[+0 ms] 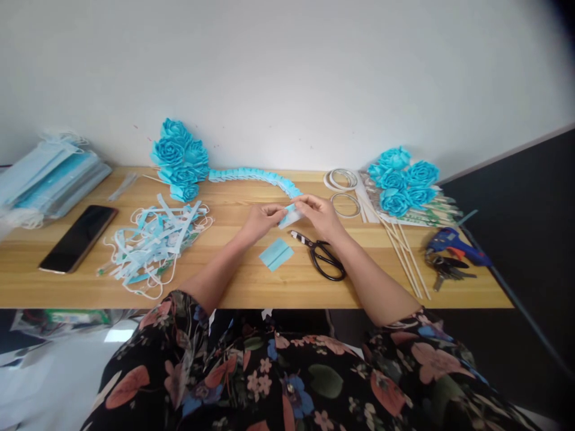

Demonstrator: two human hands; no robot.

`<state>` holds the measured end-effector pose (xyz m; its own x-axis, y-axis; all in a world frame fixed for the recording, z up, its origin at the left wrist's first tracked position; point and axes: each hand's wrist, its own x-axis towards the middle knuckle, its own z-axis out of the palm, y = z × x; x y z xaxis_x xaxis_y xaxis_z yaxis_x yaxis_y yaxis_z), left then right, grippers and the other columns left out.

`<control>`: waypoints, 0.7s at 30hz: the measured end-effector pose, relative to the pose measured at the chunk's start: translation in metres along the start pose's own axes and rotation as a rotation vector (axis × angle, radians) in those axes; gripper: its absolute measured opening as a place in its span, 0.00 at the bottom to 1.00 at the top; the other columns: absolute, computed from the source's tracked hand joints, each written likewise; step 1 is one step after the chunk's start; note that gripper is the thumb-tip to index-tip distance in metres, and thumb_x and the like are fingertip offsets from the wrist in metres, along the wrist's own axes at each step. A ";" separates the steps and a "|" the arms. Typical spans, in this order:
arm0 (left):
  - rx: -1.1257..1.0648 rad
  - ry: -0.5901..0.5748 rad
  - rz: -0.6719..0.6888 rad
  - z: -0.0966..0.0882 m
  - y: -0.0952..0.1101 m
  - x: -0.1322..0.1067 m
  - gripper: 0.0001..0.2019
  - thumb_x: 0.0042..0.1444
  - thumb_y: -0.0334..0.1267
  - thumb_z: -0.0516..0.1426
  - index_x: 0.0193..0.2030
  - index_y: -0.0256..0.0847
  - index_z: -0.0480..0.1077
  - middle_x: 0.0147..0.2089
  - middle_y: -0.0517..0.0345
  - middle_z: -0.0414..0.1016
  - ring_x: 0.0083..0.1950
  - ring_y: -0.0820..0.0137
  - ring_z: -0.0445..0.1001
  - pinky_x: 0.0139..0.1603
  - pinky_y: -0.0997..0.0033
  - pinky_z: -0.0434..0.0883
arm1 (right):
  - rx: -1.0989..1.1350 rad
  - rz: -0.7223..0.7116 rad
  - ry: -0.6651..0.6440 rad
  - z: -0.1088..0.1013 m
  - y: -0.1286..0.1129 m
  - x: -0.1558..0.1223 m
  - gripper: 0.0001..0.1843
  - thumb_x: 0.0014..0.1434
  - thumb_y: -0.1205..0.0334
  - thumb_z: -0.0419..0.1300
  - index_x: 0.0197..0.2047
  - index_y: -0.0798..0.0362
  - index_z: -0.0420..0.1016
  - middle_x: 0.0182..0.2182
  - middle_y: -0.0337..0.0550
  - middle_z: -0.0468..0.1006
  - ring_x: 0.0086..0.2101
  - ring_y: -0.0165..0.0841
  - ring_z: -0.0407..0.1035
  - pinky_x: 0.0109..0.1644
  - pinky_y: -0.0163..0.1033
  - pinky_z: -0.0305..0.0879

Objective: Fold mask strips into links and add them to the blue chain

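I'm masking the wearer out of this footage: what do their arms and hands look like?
The left hand and right hand are bare, without gloves; I can make out no watch or bracelet. The forearms are uncovered below black sleeves printed with coral-pink and blue flowers.

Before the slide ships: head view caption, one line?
Left hand and right hand pinch a pale blue piece near scissors and a blue sheet.
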<state>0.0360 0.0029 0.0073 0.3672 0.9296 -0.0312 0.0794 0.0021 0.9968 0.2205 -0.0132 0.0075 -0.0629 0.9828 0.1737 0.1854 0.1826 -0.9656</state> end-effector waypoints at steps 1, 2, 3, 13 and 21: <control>-0.012 0.002 -0.004 0.000 0.000 0.000 0.15 0.49 0.48 0.62 0.24 0.36 0.72 0.21 0.63 0.65 0.24 0.78 0.59 0.28 0.74 0.57 | -0.018 -0.008 -0.004 0.000 0.002 0.000 0.16 0.55 0.47 0.64 0.37 0.51 0.79 0.29 0.37 0.75 0.31 0.32 0.67 0.39 0.38 0.65; -0.022 0.002 -0.009 0.000 0.000 0.000 0.15 0.49 0.48 0.62 0.24 0.36 0.72 0.21 0.63 0.66 0.24 0.78 0.60 0.28 0.74 0.57 | -0.040 -0.016 -0.002 -0.001 0.003 0.000 0.15 0.55 0.48 0.65 0.37 0.51 0.79 0.28 0.36 0.74 0.30 0.31 0.66 0.38 0.37 0.65; -0.030 0.002 -0.013 0.001 0.001 0.000 0.15 0.49 0.48 0.62 0.24 0.36 0.72 0.21 0.63 0.66 0.24 0.78 0.60 0.28 0.74 0.57 | -0.062 -0.027 0.005 0.000 0.004 0.000 0.14 0.55 0.49 0.65 0.37 0.51 0.78 0.27 0.36 0.72 0.29 0.30 0.65 0.36 0.37 0.64; -0.115 0.071 -0.096 -0.002 0.000 0.004 0.16 0.46 0.50 0.65 0.26 0.36 0.75 0.20 0.62 0.69 0.21 0.78 0.62 0.25 0.75 0.59 | -0.201 -0.207 0.024 0.003 -0.006 -0.003 0.06 0.54 0.65 0.60 0.34 0.49 0.79 0.39 0.41 0.81 0.41 0.36 0.73 0.44 0.40 0.68; -0.144 0.051 -0.072 -0.003 0.002 0.003 0.18 0.44 0.53 0.66 0.26 0.37 0.74 0.19 0.62 0.68 0.21 0.77 0.62 0.25 0.74 0.61 | -0.235 -0.239 -0.013 0.003 -0.001 -0.002 0.08 0.55 0.65 0.59 0.35 0.48 0.80 0.44 0.44 0.82 0.46 0.37 0.75 0.46 0.41 0.68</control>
<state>0.0349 0.0067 0.0094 0.3175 0.9426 -0.1033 -0.0314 0.1193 0.9924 0.2176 -0.0150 0.0079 -0.1441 0.9113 0.3856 0.3849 0.4106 -0.8266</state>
